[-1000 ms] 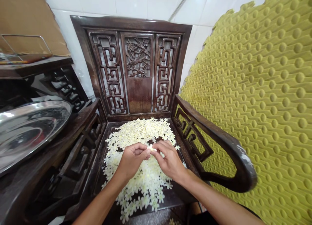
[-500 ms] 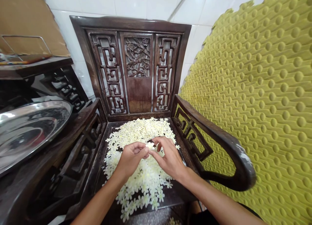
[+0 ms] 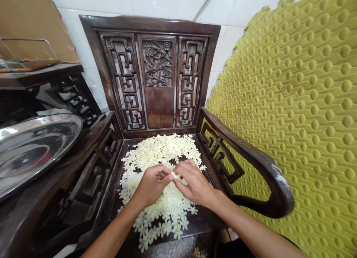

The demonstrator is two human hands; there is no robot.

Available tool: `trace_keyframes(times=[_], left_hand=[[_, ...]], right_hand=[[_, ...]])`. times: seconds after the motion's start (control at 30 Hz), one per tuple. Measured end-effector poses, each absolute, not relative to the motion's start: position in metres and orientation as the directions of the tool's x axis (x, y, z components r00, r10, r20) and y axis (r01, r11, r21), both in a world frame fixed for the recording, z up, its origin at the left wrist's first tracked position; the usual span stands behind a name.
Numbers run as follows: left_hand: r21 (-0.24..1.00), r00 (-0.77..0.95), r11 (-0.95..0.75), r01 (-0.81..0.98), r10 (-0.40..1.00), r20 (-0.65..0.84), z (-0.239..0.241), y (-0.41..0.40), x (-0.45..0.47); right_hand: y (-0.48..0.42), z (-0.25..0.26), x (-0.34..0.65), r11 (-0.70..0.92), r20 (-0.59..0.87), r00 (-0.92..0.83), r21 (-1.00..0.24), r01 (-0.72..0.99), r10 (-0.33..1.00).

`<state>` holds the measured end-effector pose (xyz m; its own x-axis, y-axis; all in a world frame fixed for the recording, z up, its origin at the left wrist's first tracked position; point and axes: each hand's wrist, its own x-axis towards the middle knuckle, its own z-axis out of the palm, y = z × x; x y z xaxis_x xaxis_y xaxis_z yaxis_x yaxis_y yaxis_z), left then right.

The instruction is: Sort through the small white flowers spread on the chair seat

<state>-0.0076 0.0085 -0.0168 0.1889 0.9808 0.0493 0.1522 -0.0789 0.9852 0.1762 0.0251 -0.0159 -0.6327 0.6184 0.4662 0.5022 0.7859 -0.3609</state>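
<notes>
Two hands meet over the seat: the left hand and right hand nearly closed, pinching one small white blossom between them, above a heap of white blossoms on a carved dark-wood chair, a steel tray beside its arm.

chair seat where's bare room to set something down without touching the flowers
The seat is bare at its front right, between the white blossoms and the right armrest, with a thin strip along the left armrest. It is crowded in the middle and back, under the left hand and right hand.
</notes>
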Motion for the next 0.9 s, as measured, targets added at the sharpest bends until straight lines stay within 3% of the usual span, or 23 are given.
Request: trace_keyframes(times=[0.3, 0.5, 0.6, 0.9], left_hand=[[0.984, 0.178, -0.088, 0.158, 0.982, 0.059, -0.014, 0.007, -0.007], [0.999, 0.181, 0.038, 0.017, 0.983, -0.04, -0.02, 0.013, -0.01], [0.995, 0.214, 0.094, -0.022, 0.973, -0.087, -0.02, 0.015, -0.014], [0.983, 0.268, 0.104, 0.153, 0.953, -0.142, -0.006, 0.017, -0.024]], right_hand=[[0.022, -0.018, 0.178, 0.747, 0.443, -0.602, -0.387, 0.541, 0.665], [0.023, -0.015, 0.175, 0.716, 0.506, -0.513, -0.413, 0.563, 0.694], [0.023, -0.01, 0.175, 0.766, 0.512, -0.571, -0.398, 0.504, 0.642], [0.025, -0.01, 0.182, 0.814, 0.461, -0.672, -0.361, 0.454, 0.579]])
